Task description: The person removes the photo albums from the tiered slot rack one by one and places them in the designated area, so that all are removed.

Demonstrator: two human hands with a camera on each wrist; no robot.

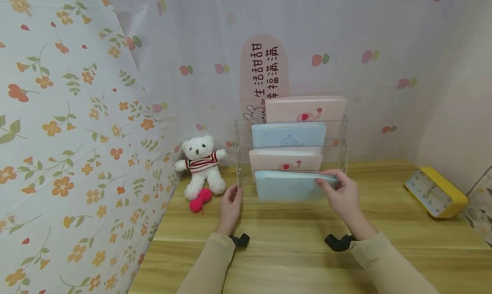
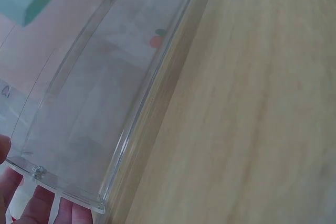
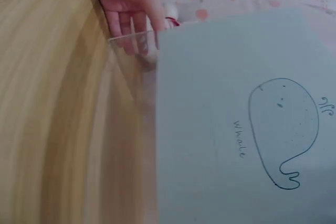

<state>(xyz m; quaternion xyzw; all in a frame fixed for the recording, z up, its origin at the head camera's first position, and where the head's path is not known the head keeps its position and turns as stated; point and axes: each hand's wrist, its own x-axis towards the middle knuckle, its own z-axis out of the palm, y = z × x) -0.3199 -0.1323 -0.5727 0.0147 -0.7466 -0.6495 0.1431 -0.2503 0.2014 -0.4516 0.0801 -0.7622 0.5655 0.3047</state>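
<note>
A clear acrylic rack (image 1: 238,157) stands upright at the back of the table, holding pink and blue notebooks in tiers. My left hand (image 1: 229,208) grips its left side panel low down; in the left wrist view the thumb is on one side of the panel and the fingers (image 2: 39,203) on the other. At the lowest front tier my right hand (image 1: 344,196) pinches the upper right corner of a light-blue notebook (image 1: 278,189). That notebook's cover shows a whale drawing (image 3: 283,129) in the right wrist view. Behind it sits a pink notebook (image 1: 265,159) with an elephant.
Left of the rack, a white teddy bear (image 1: 205,174) in a striped sweater leans at the wall, a pink yarn bundle (image 1: 200,200) by its feet. A yellow alarm clock (image 1: 447,191) stands at the right. Floral curtains (image 1: 69,136) border the wooden table (image 1: 284,260).
</note>
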